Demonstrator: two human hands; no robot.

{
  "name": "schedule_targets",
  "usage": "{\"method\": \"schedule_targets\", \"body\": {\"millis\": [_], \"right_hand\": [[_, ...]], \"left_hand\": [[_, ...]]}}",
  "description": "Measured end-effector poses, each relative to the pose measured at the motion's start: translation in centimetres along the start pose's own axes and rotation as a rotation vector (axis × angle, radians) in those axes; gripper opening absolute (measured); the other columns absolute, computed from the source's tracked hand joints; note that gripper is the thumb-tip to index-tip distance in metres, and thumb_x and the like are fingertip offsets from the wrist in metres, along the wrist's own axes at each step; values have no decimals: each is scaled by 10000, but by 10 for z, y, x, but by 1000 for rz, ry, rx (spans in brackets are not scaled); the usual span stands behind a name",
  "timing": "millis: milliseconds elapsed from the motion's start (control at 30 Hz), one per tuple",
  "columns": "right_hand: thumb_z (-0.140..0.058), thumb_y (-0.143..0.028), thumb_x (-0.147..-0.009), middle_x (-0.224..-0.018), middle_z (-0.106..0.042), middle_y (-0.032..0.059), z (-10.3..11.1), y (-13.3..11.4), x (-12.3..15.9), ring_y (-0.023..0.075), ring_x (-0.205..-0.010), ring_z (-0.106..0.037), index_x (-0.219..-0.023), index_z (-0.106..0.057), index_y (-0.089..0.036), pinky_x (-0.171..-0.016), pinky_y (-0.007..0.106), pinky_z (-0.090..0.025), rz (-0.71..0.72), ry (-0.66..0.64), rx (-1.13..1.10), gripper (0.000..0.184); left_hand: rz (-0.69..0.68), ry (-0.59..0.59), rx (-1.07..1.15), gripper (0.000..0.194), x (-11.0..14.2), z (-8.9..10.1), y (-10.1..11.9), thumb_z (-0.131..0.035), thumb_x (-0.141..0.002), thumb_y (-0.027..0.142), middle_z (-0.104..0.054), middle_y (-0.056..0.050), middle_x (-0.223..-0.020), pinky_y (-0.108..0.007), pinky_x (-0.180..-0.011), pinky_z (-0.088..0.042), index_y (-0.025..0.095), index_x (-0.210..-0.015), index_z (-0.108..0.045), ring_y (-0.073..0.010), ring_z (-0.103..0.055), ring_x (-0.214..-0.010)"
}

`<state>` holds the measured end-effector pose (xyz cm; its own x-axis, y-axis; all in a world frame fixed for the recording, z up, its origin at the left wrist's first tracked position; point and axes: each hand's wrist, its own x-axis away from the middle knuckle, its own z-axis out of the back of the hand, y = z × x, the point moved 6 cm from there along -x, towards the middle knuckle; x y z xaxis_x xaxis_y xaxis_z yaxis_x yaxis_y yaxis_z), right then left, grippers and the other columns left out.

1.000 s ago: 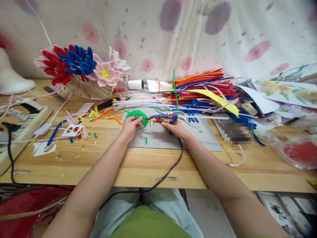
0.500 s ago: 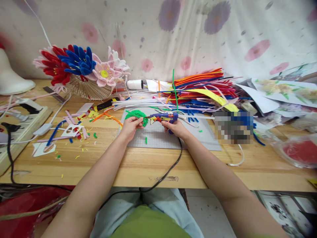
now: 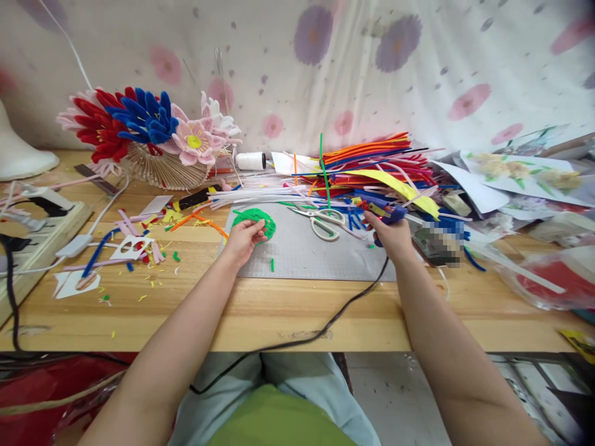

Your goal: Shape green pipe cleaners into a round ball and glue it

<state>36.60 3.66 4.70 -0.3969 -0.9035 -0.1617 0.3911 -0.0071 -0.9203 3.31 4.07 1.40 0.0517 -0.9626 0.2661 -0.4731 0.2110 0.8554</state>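
Observation:
Between the thumb and fingers of my left hand (image 3: 246, 241) is a round green piece of pipe cleaners (image 3: 260, 217), held over the grey cutting mat (image 3: 297, 263). My right hand (image 3: 392, 235) grips a blue hot glue gun (image 3: 385, 210) by its handle, off at the right side of the mat. From the gun a black cord (image 3: 325, 328) runs down to the table edge, and a long clear glue stick (image 3: 511, 266) sticks out behind it. White-handled scissors (image 3: 325, 223) lie on the mat between my hands, near a short green snippet (image 3: 272, 265).
Bundles of coloured pipe cleaners (image 3: 372, 152) lie behind the mat. A fan with fuzzy flowers (image 3: 167, 164) stands back left. Scraps (image 3: 153, 251) and a power strip (image 3: 41, 248) occupy the left. A plastic bag with red contents (image 3: 558, 272) lies right.
My right hand has moved the glue gun away to the right, off the green piece, uncovering the scissors. My left hand stays nearly in place, still holding the green piece.

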Motion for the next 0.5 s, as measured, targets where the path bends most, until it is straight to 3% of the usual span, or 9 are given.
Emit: {"method": "schedule_targets", "body": {"millis": [200,400,500], "right_hand": [[-609,-520,-626,-671,-655,87,23,41,2,108,-449,-502,-745,-679,-103,-423,248,-389,-179,137,213,439],[-584,-530,-647,-670,-661,101,34,43,6,133,-456,-524,-745,-682,-107,-427,260,-407,-231,196,288,445],[-586,-526,-652,-665,-660,105,35,47,8,136,-433,-531,-756,-675,-107,-437,272,-427,-301,140,321,441]], "left_hand": [[-22,29,43,152,-2,4,1,-715,-622,114,-529,26,-447,-128,-438,-450,104,-571,-572,-41,-503,-439],[-18,41,57,134,-1,5,3,-698,-642,97,-522,29,-439,-116,-441,-450,101,-583,-578,-36,-507,-437],[-18,43,54,141,-1,4,3,-700,-642,101,-537,25,-460,-117,-445,-453,101,-582,-573,-30,-501,-430]]}}
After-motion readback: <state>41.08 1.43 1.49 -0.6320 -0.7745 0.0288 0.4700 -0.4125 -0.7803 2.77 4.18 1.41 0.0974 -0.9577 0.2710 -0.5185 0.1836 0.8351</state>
